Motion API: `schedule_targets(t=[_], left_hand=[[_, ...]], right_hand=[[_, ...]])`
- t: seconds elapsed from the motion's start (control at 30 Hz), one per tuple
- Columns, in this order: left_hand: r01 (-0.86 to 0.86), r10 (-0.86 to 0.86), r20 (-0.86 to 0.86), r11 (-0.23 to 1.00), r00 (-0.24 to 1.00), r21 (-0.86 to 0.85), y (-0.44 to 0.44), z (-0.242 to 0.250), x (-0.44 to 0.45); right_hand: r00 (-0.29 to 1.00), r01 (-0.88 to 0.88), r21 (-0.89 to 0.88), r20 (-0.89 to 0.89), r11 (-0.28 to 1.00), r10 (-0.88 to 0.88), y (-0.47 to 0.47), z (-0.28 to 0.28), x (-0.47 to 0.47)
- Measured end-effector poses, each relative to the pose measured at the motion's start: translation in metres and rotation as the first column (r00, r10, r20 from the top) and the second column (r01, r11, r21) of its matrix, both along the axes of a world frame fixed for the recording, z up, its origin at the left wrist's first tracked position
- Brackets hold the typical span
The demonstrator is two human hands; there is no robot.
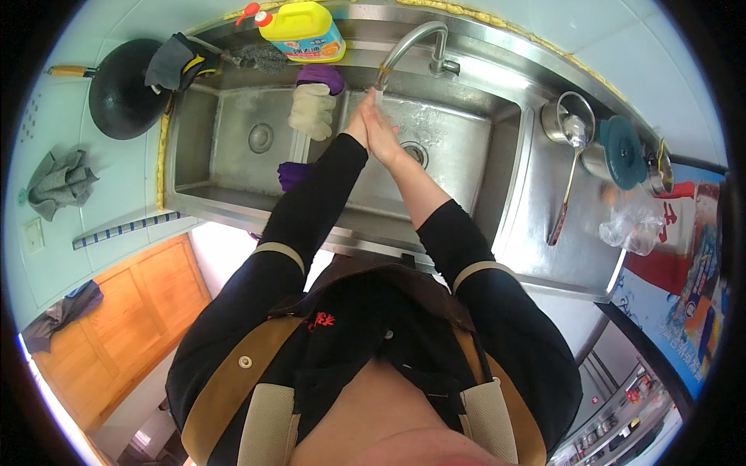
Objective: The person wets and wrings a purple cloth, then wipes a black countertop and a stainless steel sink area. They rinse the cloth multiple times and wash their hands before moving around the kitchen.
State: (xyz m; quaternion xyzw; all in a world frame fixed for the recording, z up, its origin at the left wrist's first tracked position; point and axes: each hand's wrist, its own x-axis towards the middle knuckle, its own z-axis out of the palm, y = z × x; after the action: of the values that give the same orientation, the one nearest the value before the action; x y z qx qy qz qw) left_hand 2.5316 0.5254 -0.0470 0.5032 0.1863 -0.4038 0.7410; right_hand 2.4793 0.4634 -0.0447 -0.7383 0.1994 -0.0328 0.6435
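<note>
My left hand (359, 123) and my right hand (382, 135) are pressed together just below the mouth of the curved metal tap (408, 42). Water (379, 98) runs from the tap onto them. The palms face each other and are hidden, and some fingers are covered, so how far they are bent is unclear. No object shows between the hands. They are above the right basin (454, 157) of a stainless steel double sink, whose drain (415, 152) lies just right of my right wrist. White gloves (312, 110) with purple cuffs (320, 78) drape over the divider, left of my hands.
A yellow detergent jug (303, 29) stands on the back ledge beside a steel wool scrubber (262, 58). A black wok (125, 90) hangs at left. On the right drainboard are a steel pot (551, 119), a ladle (570, 180), a teal lid (622, 152) and a plastic bag (632, 227).
</note>
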Motion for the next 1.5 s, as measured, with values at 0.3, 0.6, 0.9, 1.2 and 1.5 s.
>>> schedule_targets(t=[0.3, 0.6, 0.9, 1.2, 1.5], left_hand=[[-0.227, 0.143, -0.194, 0.818, 0.970, -0.529, 0.013, -0.043, -0.028], [0.474, -0.448, 0.251, 0.879, 0.858, -0.052, 0.011, -0.054, -0.024], [-0.195, -0.904, 0.247, 0.328, -0.349, 0.924, 0.010, -0.043, 0.000], [-0.354, -0.841, -0.131, 0.076, -0.525, 0.932, 0.004, -0.005, -0.005], [-0.344, -0.850, -0.070, 0.136, -0.522, 0.929, 0.010, -0.024, 0.007]], right_hand=[[0.800, 0.198, 0.964, -0.264, -0.177, -0.539, 0.000, -0.006, 0.031], [0.983, 0.048, -0.165, 0.183, 0.985, -0.017, -0.005, 0.002, 0.012], [0.865, -0.475, -0.383, -0.036, 0.792, 0.501, -0.022, 0.004, 0.012], [0.960, -0.273, -0.298, -0.020, 0.915, 0.280, -0.021, -0.018, 0.005], [0.953, -0.281, -0.592, -0.080, 0.755, 0.292, -0.016, -0.061, 0.016]])
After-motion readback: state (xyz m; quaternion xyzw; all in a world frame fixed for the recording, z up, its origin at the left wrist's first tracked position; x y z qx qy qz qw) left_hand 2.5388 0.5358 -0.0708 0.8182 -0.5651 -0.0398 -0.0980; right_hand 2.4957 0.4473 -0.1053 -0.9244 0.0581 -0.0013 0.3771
